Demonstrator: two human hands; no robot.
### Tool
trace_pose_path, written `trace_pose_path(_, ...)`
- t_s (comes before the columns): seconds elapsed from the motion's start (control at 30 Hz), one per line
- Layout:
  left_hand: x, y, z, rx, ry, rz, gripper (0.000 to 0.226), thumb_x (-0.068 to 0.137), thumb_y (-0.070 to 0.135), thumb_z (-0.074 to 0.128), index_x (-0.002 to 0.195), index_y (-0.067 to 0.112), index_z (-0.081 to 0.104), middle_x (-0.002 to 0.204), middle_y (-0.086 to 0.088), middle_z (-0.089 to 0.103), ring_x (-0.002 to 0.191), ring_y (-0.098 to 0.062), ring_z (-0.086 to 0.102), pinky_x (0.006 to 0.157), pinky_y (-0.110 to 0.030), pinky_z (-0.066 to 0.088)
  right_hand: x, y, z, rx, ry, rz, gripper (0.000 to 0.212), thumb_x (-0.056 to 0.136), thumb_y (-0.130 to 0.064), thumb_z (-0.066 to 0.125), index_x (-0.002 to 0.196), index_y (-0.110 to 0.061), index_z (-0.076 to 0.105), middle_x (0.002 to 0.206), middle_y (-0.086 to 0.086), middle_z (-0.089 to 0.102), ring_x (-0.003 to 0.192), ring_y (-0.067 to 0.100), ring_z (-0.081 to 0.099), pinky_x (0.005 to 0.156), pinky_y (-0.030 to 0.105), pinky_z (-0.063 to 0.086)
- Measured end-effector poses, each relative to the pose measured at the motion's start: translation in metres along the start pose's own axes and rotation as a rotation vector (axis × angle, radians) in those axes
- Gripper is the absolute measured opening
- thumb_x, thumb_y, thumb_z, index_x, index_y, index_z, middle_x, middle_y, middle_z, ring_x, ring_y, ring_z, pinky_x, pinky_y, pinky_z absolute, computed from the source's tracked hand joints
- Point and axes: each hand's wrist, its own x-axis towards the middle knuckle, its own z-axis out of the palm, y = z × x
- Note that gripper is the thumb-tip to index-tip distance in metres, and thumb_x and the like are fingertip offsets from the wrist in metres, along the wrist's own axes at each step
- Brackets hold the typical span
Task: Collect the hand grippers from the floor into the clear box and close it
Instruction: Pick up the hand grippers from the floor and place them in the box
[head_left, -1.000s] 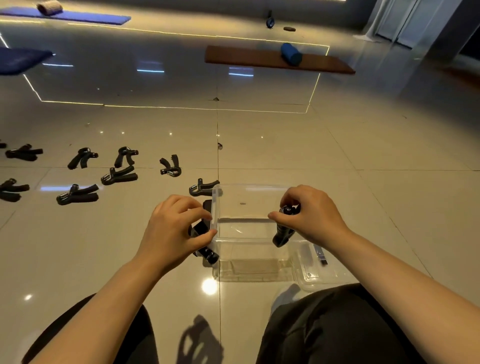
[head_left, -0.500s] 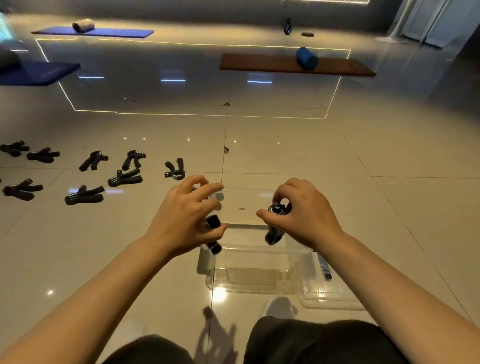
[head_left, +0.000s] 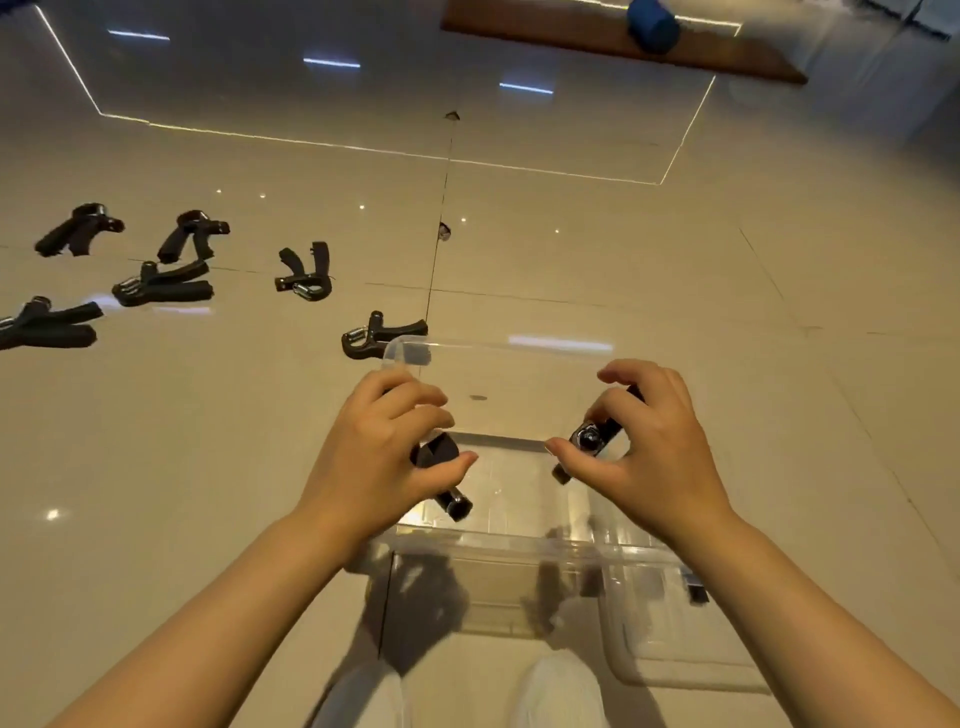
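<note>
Poised over the clear box, left hand and right hand each pinch a hand gripper; a careless drop could bounce one off the rim.

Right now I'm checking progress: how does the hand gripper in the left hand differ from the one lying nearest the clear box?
The gripper in the left hand is lifted over the clear box, gripped by the left hand and mostly hidden. The gripper nearest the box lies flat on the floor, untouched and fully visible, just outside the far left corner. Both are black.
</note>
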Motion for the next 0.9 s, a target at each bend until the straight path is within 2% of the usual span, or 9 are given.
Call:
trace_pose_path(0.07,-0.006,-0.013,0.019,0.005,0.012,-0.019,0.035,0.075,0.044,0.066,0.080,0.011,0.071,0.094,-0.001,0.068,0.096,-0.024,0.053,0.087,-0.028,0.039,-0.002,0.010,0.024,0.052,0.008,0.025,0.033,0.066,-0.039,0.080,0.069,-0.011,0.061,0.106,0.001,0.056,0.103,0.011,0.043,0.084,0.021,0.035)
trace_pose_path(0.17,-0.022,-0.026,0.042,0.002,-0.062,-0.033,0.034,0.075,0.043,0.066,0.080,0.010,0.070,0.094,-0.001,0.068,0.094,-0.027,0.056,0.086,-0.033,0.042,-0.008,0.023,0.050,0.211,-0.036,0.234,0.037,0.064,-0.041,0.080,0.070,-0.010,0.062,0.104,-0.006,0.053,0.100,0.007,0.046,0.081,0.005,0.033)
trace_pose_path(0.23,-0.033,-0.030,0.050,-0.013,-0.130,-0.030,0.034,0.075,0.044,0.064,0.080,0.011,0.071,0.094,0.000,0.069,0.096,-0.026,0.056,0.085,-0.039,0.045,-0.011,0.034,0.062,0.297,-0.091,0.358,0.038,0.063,-0.039,0.082,0.071,-0.009,0.060,0.106,-0.006,0.053,0.101,0.010,0.050,0.078,0.004,0.035)
trace_pose_path(0.3,-0.038,-0.031,0.053,-0.021,-0.152,-0.033,0.034,0.076,0.045,0.062,0.080,0.012,0.071,0.094,0.002,0.069,0.098,-0.023,0.056,0.085,-0.040,0.045,-0.013,0.044,0.070,0.282,-0.178,0.376,0.038,0.062,-0.039,0.083,0.072,-0.011,0.060,0.108,-0.008,0.051,0.103,0.010,0.048,0.078,0.006,0.035)
trace_pose_path(0.4,-0.036,-0.030,0.055,-0.030,-0.130,-0.033,0.031,0.077,0.043,0.064,0.077,0.013,0.070,0.093,0.003,0.069,0.096,-0.021,0.054,0.084,-0.038,0.043,-0.010,0.057,0.078,0.170,-0.299,0.248,0.040,0.060,-0.042,0.083,0.072,-0.013,0.059,0.111,-0.008,0.048,0.107,0.009,0.043,0.083,0.014,0.031)
trace_pose_path(0.47,-0.035,-0.030,0.056,-0.032,-0.122,-0.033,0.030,0.077,0.043,0.065,0.076,0.013,0.070,0.092,0.004,0.069,0.096,-0.020,0.054,0.085,-0.038,0.042,-0.002,0.068,0.082,0.072,-0.362,0.072,0.040,0.061,-0.042,0.083,0.072,-0.014,0.057,0.115,-0.001,0.052,0.110,0.016,0.044,0.086,0.019,0.032)
trace_pose_path(0.63,-0.032,-0.030,0.057,-0.029,-0.123,-0.041,0.030,0.079,0.042,0.065,0.076,0.012,0.071,0.094,0.002,0.069,0.096,-0.021,0.055,0.086,-0.038,0.042,0.018,0.081,0.097,-0.227,-0.575,-0.432,0.041,0.058,-0.038,0.085,0.069,-0.009,0.059,0.117,0.016,0.059,0.108,0.035,0.056,0.087,0.041,0.050)
trace_pose_path(0.77,-0.032,-0.029,0.056,-0.022,-0.141,-0.064,0.031,0.078,0.042,0.064,0.076,0.012,0.071,0.095,0.001,0.069,0.096,-0.024,0.056,0.086,-0.040,0.043,0.010,0.081,0.112,-0.233,-0.728,-0.589,0.038,0.051,-0.030,0.085,0.074,-0.007,0.064,0.117,0.018,0.059,0.118,0.037,0.054,0.092,0.041,0.048)
trace_pose_path(0.9,-0.032,-0.028,0.054,-0.023,-0.178,-0.089,0.032,0.078,0.045,0.063,0.078,0.013,0.071,0.097,0.001,0.068,0.098,-0.024,0.054,0.087,-0.039,0.043,0.006,0.082,0.115,-0.179,-0.801,-0.538,0.036,0.054,-0.023,0.084,0.081,-0.007,0.065,0.123,0.021,0.057,0.128,0.038,0.046,0.096,0.043,0.045)
